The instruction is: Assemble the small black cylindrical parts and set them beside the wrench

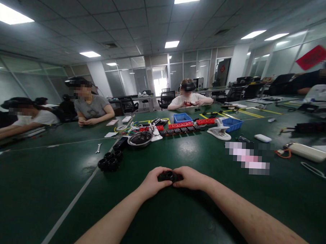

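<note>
Both of my hands grip a small black part with a round opening on top, low over the green table. My left hand wraps its left side, thumb in front and fingers behind. From the right, my right hand closes on the same part, its thumb close to the left one. The fingers cover much of the part, so its full shape is hidden. To the left stands a cluster of similar black round parts.
Beyond my hands lie a round dark tray, red socket strips, blue bins and a white stand. A wrench lies at left, a cream-coloured cylinder at right. Several people sit around the table.
</note>
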Demonstrator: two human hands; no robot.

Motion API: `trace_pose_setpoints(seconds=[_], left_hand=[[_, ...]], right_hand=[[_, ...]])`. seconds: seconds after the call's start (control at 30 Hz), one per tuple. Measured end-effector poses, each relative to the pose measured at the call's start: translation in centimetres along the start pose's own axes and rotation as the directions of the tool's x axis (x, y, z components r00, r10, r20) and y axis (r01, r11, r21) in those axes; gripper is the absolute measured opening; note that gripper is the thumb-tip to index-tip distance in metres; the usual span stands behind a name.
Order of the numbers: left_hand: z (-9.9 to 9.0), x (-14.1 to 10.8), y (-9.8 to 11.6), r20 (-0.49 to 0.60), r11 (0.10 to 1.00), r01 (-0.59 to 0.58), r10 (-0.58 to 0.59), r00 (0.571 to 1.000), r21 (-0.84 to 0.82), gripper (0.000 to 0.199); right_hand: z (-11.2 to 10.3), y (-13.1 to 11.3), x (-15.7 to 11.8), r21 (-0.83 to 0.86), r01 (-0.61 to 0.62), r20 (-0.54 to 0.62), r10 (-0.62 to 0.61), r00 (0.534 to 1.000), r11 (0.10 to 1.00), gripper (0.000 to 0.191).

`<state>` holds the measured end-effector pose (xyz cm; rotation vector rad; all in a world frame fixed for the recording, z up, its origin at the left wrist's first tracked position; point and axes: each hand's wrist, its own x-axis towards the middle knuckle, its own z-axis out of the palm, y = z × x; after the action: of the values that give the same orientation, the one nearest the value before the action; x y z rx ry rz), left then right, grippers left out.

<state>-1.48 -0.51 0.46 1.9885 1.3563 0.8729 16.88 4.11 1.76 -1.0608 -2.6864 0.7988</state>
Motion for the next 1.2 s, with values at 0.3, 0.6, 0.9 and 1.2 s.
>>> trace_pose_setpoints(seconds=[0.3,0.6,0.9,1.2], left_hand=[[1.5,0.1,-0.1,-0.183,0.995,0.082,-0.070,0.981,0.055,0.026],[0.4,-0.3,0.5,-0.006,0.999,-0.036,0.036,0.999,0.016,0.033],[0.9,0.0,0.4,-0.077,0.998,0.047,-0.043,0.996,0.045,0.026],[1.3,-0.1,0.3,-0.156,0.994,0.068,-0.055,0.986,0.083,0.026]], right_hand=[[1.7,-0.7,0.7,-0.229,-0.146,-0.197,0.101,0.975,0.963,0.035],[0.5,-0.7,0.0,-0.107,-0.039,-0.086,0.030,0.996,0.993,0.039],[0.5,-0.1,0.3,-0.081,-0.082,-0.065,0.077,0.995,0.993,0.033],[1.3,-1.0,0.3,-0.219,-0.142,-0.181,0.102,0.978,0.965,0.044]])
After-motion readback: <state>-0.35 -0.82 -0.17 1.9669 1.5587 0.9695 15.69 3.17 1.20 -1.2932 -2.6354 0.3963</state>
